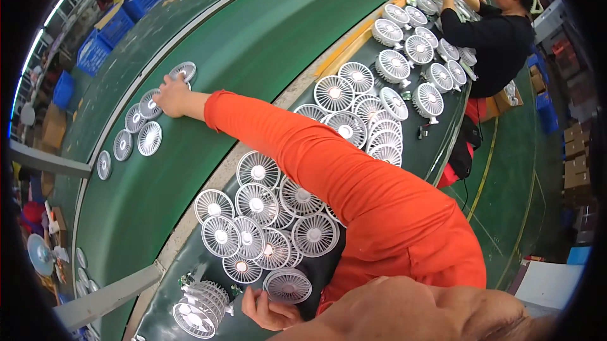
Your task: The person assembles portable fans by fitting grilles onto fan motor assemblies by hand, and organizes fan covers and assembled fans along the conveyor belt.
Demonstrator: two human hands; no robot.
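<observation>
My right arm, in an orange sleeve, stretches across to the green conveyor belt (208, 126). On the belt, my right hand (173, 97) has its fingers closed over the edge of a white round fan grille (184, 71). Next to its thumb lies another grille (150, 105), and several more trail down the belt. Low in view my left hand (270, 310) is curled beside a grille (288, 285) at the bench edge; what its fingers hold, if anything, is hidden. A fan body (201, 308) with a ribbed side and a small circuit board lies left of it.
White fan grilles (256, 202) are heaped on the dark green bench under my forearm. Several fan heads (393, 66) stand further along, where a co-worker in black (490, 37) handles parts. A grey metal bar (107, 297) crosses the lower left; blue crates (114, 24) stand beyond the belt.
</observation>
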